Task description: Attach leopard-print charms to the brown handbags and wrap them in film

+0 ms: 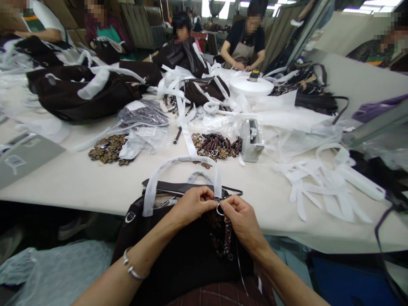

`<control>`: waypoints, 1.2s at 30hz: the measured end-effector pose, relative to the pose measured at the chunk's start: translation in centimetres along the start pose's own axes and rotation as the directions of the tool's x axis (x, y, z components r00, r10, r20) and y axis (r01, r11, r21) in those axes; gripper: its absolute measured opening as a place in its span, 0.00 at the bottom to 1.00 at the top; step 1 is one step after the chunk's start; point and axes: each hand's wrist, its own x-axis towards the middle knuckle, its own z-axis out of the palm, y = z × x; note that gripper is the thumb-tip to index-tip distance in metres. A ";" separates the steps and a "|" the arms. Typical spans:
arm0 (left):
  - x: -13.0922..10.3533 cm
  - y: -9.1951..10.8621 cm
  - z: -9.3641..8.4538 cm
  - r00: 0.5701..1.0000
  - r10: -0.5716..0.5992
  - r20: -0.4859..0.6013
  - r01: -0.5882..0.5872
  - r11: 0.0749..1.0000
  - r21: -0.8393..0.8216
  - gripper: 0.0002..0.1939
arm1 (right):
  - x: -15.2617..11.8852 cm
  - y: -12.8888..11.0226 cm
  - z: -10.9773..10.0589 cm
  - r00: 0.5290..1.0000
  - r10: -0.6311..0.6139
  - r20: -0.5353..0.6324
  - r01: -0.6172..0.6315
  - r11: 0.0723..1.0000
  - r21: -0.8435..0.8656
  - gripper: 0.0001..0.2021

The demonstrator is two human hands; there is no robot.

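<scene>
A dark brown handbag (188, 250) rests against my lap at the table's front edge. White wrapping covers its raised handle (153, 187). Near the handle's right base, my left hand (199, 203) is closed, thumb and fingers pinched at a metal ring (219, 209). From the other side, my right hand (239, 216) pinches the same ring. Below the ring hangs a braided dark charm strap (227, 238) against the bag's front. A thin cord (239, 267) dangles beside it. The fingertips partly hide how the ring meets the handle.
Patterned charms (110, 148) and braided straps (216, 145) lie in piles beyond the bag. A tape dispenser (251, 142) stands beside them. White strips (318, 187) are spread at right. Another brown bag (83, 93) sits back left. Several people work across the table (95, 182).
</scene>
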 end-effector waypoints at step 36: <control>-1.0 -1.6 1.6 0.960 0.268 -0.077 -0.269 0.963 -0.003 0.02 | 0.5 0.7 0.9 0.988 -0.065 -0.143 0.064 0.998 -0.014 0.15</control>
